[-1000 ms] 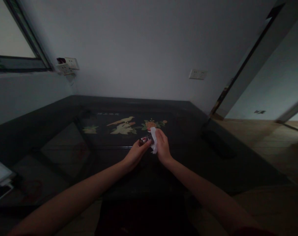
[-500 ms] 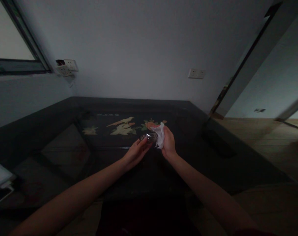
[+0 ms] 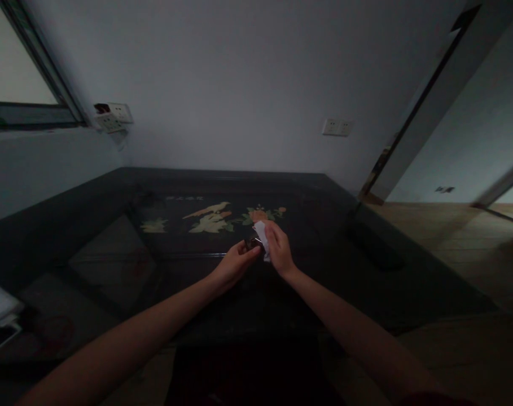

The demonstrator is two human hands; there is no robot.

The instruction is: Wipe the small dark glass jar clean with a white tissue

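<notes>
Near the middle of the dark table, my left hand (image 3: 234, 263) is closed on a small dark glossy object (image 3: 253, 242) with bright glints. Its exact kind is hard to make out in the dim light, and my fingers cover part of it. My right hand (image 3: 280, 248) grips a crumpled white tissue (image 3: 262, 234). The tissue is pressed against the right side of the dark object, and both hands are close together above the tabletop.
The glossy black table (image 3: 222, 327) bears a bird-and-flower picture (image 3: 209, 220). A dark rounded oblong thing (image 3: 375, 245) lies at the right. A white object (image 3: 0, 307) stands at the left edge. Wall sockets (image 3: 337, 127) are on the wall behind.
My right hand has moved left and slightly down, bringing the tissue over the dark object. In my left hand the object has turned and shows less of its shiny face.
</notes>
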